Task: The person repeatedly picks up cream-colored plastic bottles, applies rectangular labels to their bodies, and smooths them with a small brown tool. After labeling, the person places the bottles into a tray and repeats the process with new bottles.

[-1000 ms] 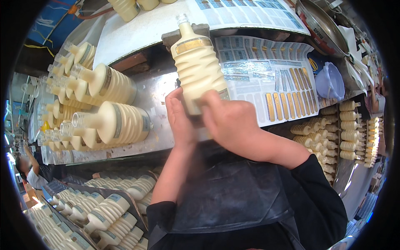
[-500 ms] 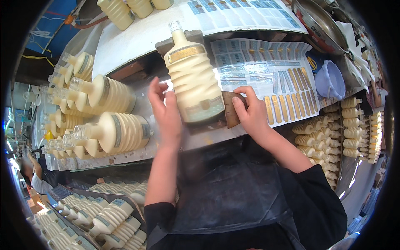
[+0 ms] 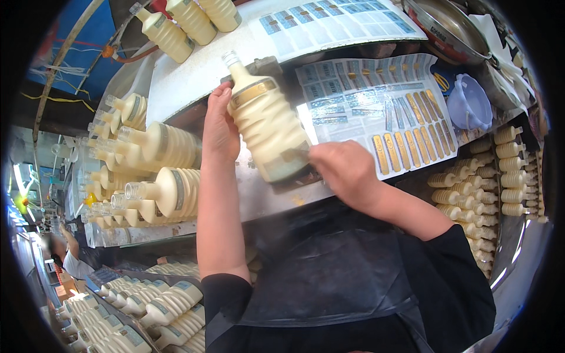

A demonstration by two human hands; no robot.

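In front of me a cream bottle [image 3: 262,120] with spiral ridges, a clear glass neck and a gold label near its shoulder lies tilted on the worktable. My left hand [image 3: 220,129] grips its left side by the shoulder, with some fingers hidden behind it. At the lower right of the bottle, my right hand [image 3: 348,173] is closed on a flat brown scraper [image 3: 297,152]. The scraper presses against a pale greenish label near the bottle's base. A dark block [image 3: 268,66] shows behind the bottle's shoulder.
Several cream bottles [image 3: 176,191] lie stacked at left; others [image 3: 191,20] stand on the white board [image 3: 194,70]. Right of my bottle are sheets of gold and blue labels [image 3: 406,138], a lilac bucket [image 3: 469,103] and a metal pan [image 3: 450,26]. More bottles [image 3: 465,194] fill racks. A person [image 3: 73,259] is far left.
My left hand has moved up and taken hold of the bottle's side. The scraper has gone from beside the bottle onto its lower label. The bottle leans further left.
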